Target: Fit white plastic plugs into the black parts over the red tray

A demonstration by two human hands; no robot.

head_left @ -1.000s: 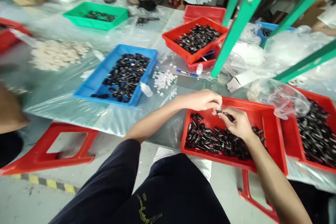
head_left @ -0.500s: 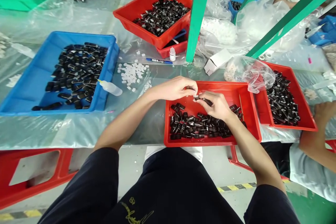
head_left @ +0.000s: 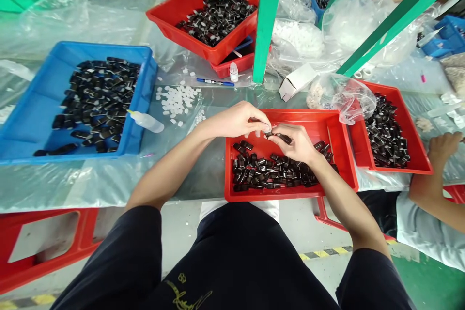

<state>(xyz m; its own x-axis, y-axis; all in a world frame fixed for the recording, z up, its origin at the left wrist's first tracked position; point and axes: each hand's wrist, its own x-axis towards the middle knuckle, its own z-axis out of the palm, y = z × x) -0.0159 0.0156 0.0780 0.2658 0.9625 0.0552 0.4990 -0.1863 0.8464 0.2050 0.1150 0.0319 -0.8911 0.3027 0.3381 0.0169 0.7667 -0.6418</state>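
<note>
Over the back of a red tray [head_left: 290,196], both hands meet at a small black part [head_left: 285,138]. My right hand [head_left: 295,143] is closed round this part, its dark end showing between the fingers. My left hand [head_left: 247,121] has thumb and fingertips pressed together at the part's left end; whatever they pinch there is too small to make out. Many shiny black parts [head_left: 276,172] lie in the tray below the hands. Small white pieces [head_left: 178,99] are spread on the plastic-covered table to the left.
At left stands a blue tray [head_left: 36,106] of black parts, a squeeze bottle [head_left: 147,122] at its edge. Behind are stacked red trays [head_left: 170,22], a small bottle [head_left: 233,71], a pen [head_left: 215,82] and a green post [head_left: 267,24]. Another person's hand [head_left: 445,147] is at right.
The view has shifted slightly. My left fingertips have closed in over the end of the black part, where a pale piece showed before. My right hand keeps its hold.
</note>
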